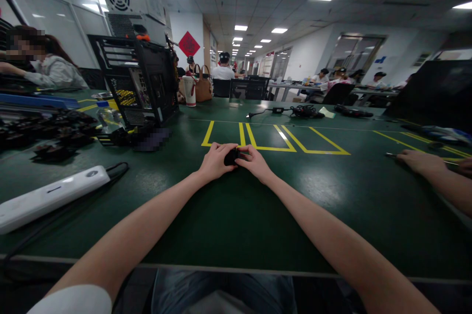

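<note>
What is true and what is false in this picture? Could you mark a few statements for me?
1. The left hand holds a small black object. True.
2. The right hand is far from the left hand. False: the right hand is close by, its fingers at the black object.
3. Yellow lines mark the table. True.
4. The table is red. False: it is green.
5. The long white device lies to the person's right. False: the device lies to the left.

A long white device lies near left on the green desk; a cup and brown handbag stand right of a black computer case.
</note>
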A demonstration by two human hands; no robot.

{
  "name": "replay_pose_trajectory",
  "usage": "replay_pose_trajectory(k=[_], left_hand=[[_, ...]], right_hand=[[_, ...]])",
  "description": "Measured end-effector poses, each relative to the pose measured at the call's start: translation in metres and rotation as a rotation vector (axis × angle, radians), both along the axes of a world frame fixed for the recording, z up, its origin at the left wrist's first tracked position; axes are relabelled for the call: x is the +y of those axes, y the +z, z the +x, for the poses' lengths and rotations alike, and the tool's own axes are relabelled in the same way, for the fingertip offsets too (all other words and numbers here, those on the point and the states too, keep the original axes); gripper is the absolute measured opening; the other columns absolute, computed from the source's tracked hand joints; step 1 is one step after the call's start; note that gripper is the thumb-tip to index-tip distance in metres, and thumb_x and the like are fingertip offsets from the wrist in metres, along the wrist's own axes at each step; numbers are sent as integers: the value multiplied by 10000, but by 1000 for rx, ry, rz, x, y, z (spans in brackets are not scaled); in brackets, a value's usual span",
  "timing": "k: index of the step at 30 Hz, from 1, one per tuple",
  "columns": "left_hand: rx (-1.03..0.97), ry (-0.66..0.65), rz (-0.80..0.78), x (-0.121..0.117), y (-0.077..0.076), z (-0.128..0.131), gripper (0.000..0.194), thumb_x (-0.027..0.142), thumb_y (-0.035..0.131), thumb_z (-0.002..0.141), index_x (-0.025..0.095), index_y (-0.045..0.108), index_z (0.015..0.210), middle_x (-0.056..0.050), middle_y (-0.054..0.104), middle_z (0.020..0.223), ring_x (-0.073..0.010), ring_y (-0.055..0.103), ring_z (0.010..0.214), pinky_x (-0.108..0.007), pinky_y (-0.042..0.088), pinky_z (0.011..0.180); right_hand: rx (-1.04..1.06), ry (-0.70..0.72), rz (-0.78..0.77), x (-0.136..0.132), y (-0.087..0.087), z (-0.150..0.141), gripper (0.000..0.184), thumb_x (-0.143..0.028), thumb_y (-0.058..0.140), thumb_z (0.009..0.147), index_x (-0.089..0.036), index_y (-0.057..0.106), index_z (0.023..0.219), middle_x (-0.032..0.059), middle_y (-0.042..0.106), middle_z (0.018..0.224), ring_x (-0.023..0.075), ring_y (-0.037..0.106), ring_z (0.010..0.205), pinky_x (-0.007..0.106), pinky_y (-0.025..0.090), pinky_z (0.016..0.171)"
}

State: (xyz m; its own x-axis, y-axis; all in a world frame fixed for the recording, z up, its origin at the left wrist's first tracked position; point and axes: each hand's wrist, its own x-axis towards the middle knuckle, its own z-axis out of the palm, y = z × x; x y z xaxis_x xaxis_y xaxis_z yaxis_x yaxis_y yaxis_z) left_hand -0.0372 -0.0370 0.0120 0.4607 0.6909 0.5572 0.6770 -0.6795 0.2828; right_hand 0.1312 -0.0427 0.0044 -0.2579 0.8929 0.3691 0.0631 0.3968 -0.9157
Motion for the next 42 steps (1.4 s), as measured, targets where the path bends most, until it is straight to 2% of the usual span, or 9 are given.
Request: replay_pose_trajectory(k=[7, 13, 16, 24, 31, 42], left_hand=[[7, -2, 14, 0, 0, 0, 605, 315, 638, 649, 277, 370, 1190, -20, 513, 1142, -222, 413, 952, -361, 402, 765], [1, -4, 8, -1, 0, 1, 610, 313, 628, 660, 284, 354, 1203, -16, 513, 1146, -221, 410, 950, -355, 407, 753], [4, -2, 4, -2, 1, 0, 608, 301, 629, 660, 293, 355, 1202, -8, 512, 1148, -222, 409, 944, -351, 412, 738], [8, -2, 11, -2, 1, 0, 603, 314, 633, 656, 281, 365, 1196, -12, 512, 1146, -222, 411, 944, -356, 410, 753], [2, -1, -1, -2, 1, 0, 602, 310, 625, 666, 286, 355, 1204, -18, 509, 1153, -227, 412, 952, -363, 415, 738], [0, 11, 3, 1, -1, 1, 614, 304, 648, 638, 281, 377, 1188, -13, 521, 1134, -225, 413, 954, -370, 409, 766]], right_hand=[[36, 3, 3, 4, -4, -1, 254, -224, 602, 674, -191, 506, 906, 24, 545, 998, 159, 543, 964, 372, 416, 906], [-10, -4, -8, 8, -7, 1, 381, -204, 607, 669, -199, 491, 1031, 48, 519, 1080, 182, 515, 1019, 396, 386, 935], [6, 17, -8, 6, -6, 1, 379, -179, 623, 647, -200, 493, 1002, 40, 513, 1072, 184, 519, 1020, 392, 393, 931], [33, -5, 28, 6, -5, -1, 238, -210, 607, 668, -186, 519, 888, 16, 554, 957, 157, 548, 955, 368, 402, 924], [-25, -3, 19, 8, -7, 2, 377, -214, 597, 684, -197, 497, 1048, 49, 532, 1083, 178, 517, 1023, 387, 381, 941], [27, -3, 53, 9, -8, 0, 247, -186, 603, 670, -187, 517, 901, 17, 549, 957, 156, 547, 955, 368, 396, 932]])
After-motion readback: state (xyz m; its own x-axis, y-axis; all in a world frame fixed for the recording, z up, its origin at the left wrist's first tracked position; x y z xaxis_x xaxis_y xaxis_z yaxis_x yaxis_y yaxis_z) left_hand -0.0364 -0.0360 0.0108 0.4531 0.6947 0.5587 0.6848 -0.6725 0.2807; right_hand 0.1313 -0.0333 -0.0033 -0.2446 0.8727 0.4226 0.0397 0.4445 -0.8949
